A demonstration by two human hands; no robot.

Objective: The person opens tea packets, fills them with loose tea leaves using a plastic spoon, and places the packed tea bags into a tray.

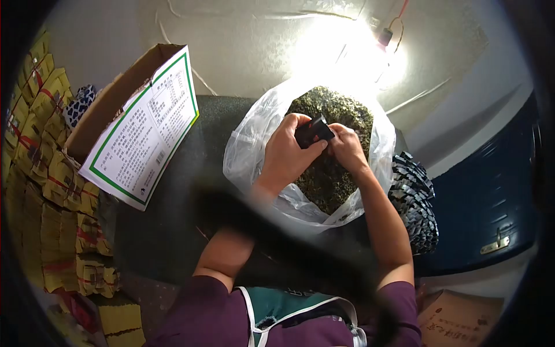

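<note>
My left hand point(287, 151) is closed around a small black packet point(314, 132) with orange-red marks, held tilted above an open clear plastic bag point(247, 144). My right hand point(348, 149) is at the packet's right end, its fingers pressed together. Whatever they pinch is hidden. Under both hands, the bag is filled with dark green-brown dried leaves point(329, 194), which look like loose tea. The bag's rim is spread wide around the leaves.
A cardboard box point(144, 124) with a printed white-and-green panel stands left on the dark tabletop point(214, 113). Yellow bundles with red bands point(49, 168) are piled far left. Dark patterned packets point(413, 202) lie right of the bag, beside a blue lidded object point(483, 196). A bright bulb point(361, 52) hangs behind.
</note>
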